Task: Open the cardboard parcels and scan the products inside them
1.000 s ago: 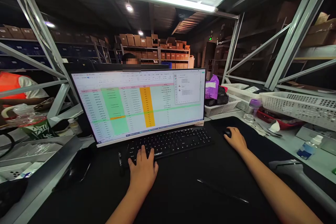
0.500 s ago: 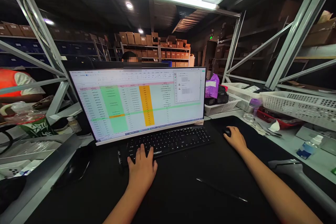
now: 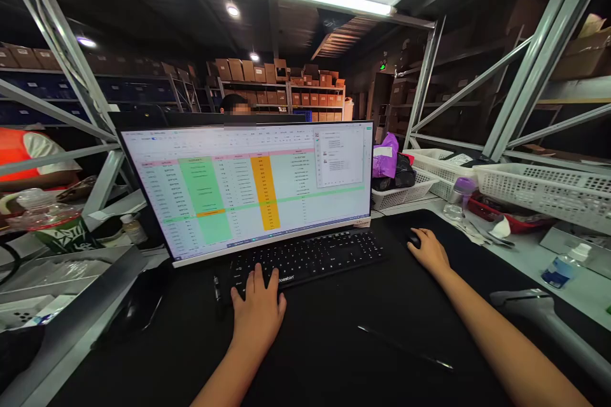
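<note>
My left hand (image 3: 258, 308) lies flat on the left end of a black keyboard (image 3: 315, 254), fingers spread over the keys. My right hand (image 3: 429, 253) is cupped over a black mouse (image 3: 413, 240) on the black desk mat (image 3: 344, 337). Behind the keyboard stands a wide monitor (image 3: 248, 184) showing a spreadsheet with green and orange columns.
White mesh baskets (image 3: 544, 194) and a basket with purple and black bags (image 3: 396, 172) stand at the right. A grey scanner (image 3: 539, 311), a small bottle (image 3: 563, 264) and a pen (image 3: 405, 346) lie near my right arm. A person in orange (image 3: 23, 152) sits at left.
Both hands stay where they were on the keyboard and the mouse. Only the view has shifted slightly.
</note>
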`<state>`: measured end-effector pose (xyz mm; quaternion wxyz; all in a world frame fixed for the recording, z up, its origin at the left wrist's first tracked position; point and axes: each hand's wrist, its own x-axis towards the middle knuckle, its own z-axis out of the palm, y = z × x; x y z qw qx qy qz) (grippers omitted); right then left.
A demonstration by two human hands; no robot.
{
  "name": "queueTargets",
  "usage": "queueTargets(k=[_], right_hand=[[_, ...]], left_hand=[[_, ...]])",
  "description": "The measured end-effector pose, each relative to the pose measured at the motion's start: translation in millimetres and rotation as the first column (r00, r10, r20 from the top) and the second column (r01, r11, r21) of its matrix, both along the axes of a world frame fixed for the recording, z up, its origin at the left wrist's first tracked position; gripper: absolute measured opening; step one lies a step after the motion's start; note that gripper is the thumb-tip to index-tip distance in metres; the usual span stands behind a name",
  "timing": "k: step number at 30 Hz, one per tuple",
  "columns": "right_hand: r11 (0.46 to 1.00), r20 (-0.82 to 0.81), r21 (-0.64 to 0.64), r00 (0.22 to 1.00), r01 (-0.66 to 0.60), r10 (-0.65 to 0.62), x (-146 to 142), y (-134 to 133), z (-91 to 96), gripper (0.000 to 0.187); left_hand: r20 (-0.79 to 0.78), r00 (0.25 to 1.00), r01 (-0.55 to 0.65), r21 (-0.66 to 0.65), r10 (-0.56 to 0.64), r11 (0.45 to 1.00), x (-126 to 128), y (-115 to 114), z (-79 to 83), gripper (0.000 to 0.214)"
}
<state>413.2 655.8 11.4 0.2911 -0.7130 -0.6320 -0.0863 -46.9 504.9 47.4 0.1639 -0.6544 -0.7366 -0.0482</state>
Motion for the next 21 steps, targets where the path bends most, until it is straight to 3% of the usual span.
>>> queueTargets(k=[21], right_hand=[[1.000, -0.004, -0.026, 1.000, 0.007, -0.007, -3.4, -3.4, 4.8, 0.042]], left_hand=[[-0.023, 1.000, 0.003, 0.028, -0.003, 1.000, -0.7, -5.1, 0.1, 0.051]])
